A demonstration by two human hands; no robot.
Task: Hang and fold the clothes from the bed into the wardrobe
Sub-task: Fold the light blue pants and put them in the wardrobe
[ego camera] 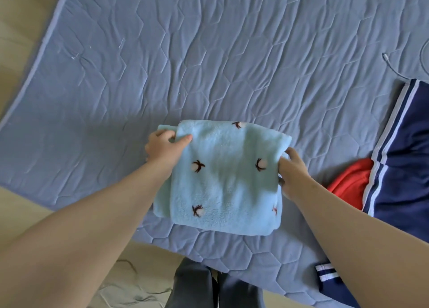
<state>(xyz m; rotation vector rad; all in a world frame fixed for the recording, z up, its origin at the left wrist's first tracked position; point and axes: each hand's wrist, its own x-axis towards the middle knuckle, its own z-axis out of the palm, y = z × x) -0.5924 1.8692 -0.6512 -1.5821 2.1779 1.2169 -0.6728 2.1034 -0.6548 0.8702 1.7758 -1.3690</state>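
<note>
While it lies folded into a thick rectangle on the quilted blue bed cover (209,52), close to the near edge, the pale blue fleece garment (222,180) is held at two sides. It bears small dark-and-white printed motifs, and a lower layer shows past its left edge. The left hand (162,150) grips the upper left corner, thumb lying on top of the fleece and fingers curled round the folded edge. The right hand (292,171) pinches the right edge about halfway down, fingers bent into the fabric. Both forearms reach in bare from the bottom corners. To the right, apart from the fleece, a red garment (348,182) lies partly tucked under a navy garment with white stripes (404,168), which runs off the right side. Farther back on the cover, near the right border, lies a thin grey cable (392,66). Pale floor (14,41) shows at the left, and the person's grey trouser legs (209,284) stand at the bottom, against the bed
</note>
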